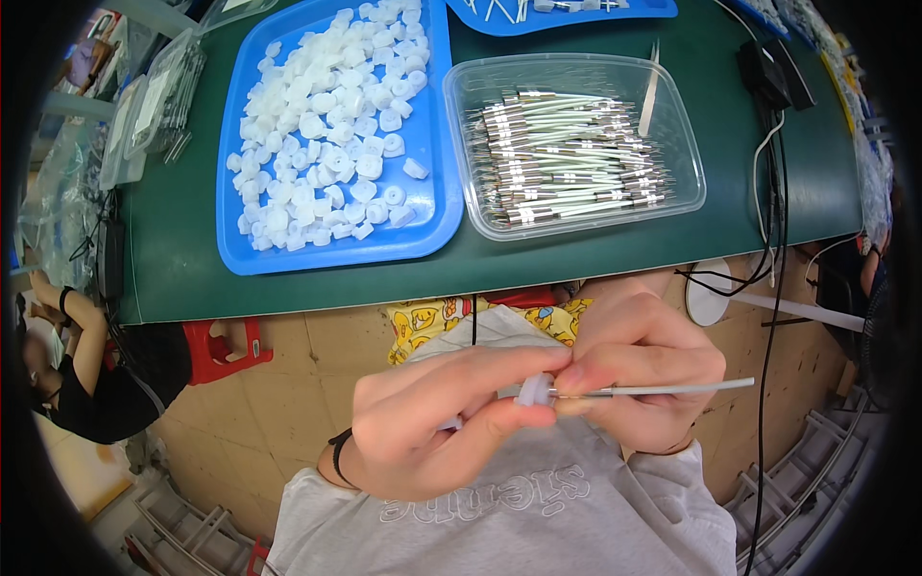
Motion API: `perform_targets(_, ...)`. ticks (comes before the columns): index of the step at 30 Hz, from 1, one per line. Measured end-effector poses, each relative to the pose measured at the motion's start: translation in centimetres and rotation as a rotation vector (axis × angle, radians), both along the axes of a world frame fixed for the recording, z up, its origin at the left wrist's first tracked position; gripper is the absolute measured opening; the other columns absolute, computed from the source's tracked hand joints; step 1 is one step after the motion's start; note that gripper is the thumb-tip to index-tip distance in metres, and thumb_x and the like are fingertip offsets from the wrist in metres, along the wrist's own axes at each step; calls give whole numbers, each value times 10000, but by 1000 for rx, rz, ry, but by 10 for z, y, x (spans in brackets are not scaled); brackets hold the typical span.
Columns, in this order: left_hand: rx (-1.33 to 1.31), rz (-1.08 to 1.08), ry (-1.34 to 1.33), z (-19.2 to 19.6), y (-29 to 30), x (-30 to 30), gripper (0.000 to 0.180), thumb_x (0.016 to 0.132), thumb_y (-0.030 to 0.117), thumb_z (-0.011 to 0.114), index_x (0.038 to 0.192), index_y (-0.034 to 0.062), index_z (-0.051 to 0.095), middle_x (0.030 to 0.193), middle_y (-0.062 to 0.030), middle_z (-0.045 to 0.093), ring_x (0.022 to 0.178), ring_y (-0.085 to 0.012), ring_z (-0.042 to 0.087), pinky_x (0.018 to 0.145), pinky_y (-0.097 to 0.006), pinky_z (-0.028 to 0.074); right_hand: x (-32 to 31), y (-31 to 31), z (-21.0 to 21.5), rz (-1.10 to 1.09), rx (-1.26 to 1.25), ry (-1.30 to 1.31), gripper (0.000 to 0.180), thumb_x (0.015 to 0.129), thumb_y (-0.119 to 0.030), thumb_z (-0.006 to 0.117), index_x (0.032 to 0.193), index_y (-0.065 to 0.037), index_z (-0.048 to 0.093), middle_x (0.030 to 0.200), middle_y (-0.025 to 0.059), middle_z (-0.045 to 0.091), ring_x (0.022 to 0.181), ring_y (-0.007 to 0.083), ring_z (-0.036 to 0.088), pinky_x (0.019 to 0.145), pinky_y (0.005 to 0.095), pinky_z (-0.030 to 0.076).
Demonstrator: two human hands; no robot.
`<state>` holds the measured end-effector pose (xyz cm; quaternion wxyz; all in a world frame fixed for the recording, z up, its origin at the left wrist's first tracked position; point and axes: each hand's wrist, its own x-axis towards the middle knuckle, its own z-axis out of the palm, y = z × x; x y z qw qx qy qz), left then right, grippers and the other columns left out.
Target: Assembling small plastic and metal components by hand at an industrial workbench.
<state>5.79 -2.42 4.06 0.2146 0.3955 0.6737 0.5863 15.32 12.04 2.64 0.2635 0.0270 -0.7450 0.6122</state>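
Note:
Both hands meet in front of my grey shirt, below the table's near edge. My left hand [432, 413] pinches a small translucent white cap [535, 390] between thumb and fingers. A bit of another whitish piece shows inside its curled palm, too hidden to name. My right hand [643, 370] grips a thin pale rod [687, 389] with a metal part toward its left end. The rod points right, and its left end meets the cap. Whether it passes through the cap is hard to make out behind my fingertips.
On the green table [365, 288], a blue tray [442, 216] holds many white caps. Beside it, a clear plastic box [696, 197] holds many similar rods and tweezers [650, 91]. Another blue tray [576, 21] stands behind. Black cables [780, 192] hang at right. A person [96, 355] sits at left.

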Motion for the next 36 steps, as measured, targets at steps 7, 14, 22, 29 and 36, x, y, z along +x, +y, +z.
perform_targets(7, -5, -148, -123, 0, -9, -8, 193, 742, 74, 626, 882, -57, 607, 644, -75, 607, 490, -111, 536, 441, -196, 404, -1, -8, -3, 129, -653, -172, 134, 751, 19, 604, 874, 56, 565, 783, 89, 553, 675, 137, 536, 568, 237, 423)
perform_targets(14, 80, -155, -217, 1, -9, -5, 103, 756, 51, 577, 804, -36, 604, 639, -79, 601, 469, -114, 532, 421, -207, 399, -1, -12, -3, 378, -1102, -317, 137, 820, -33, 543, 917, 63, 524, 813, 88, 544, 682, 139, 548, 596, 252, 468)
perform_targets(22, 118, -193, -164, 1, -11, -3, 153, 659, 52, 683, 774, -16, 607, 599, -64, 589, 425, -80, 493, 374, -179, 343, -1, -17, -6, 486, -1252, -325, 150, 836, -82, 533, 918, 44, 525, 824, 76, 546, 682, 129, 549, 603, 251, 466)
perform_targets(29, 176, -206, -136, -4, -16, 1, 166, 638, 8, 700, 769, -10, 600, 606, -72, 578, 431, -112, 506, 387, -189, 359, 0, -19, -5, 556, -1300, -300, 137, 836, -75, 528, 911, 39, 524, 823, 74, 543, 695, 124, 544, 603, 253, 459)
perform_targets(36, 82, -231, -177, 0, -13, -4, 136, 763, 63, 518, 766, -60, 575, 620, -112, 619, 481, -127, 588, 410, -193, 442, 1, -19, -6, 425, -1192, -307, 130, 839, -65, 520, 917, 39, 522, 831, 75, 543, 703, 121, 539, 620, 249, 454)
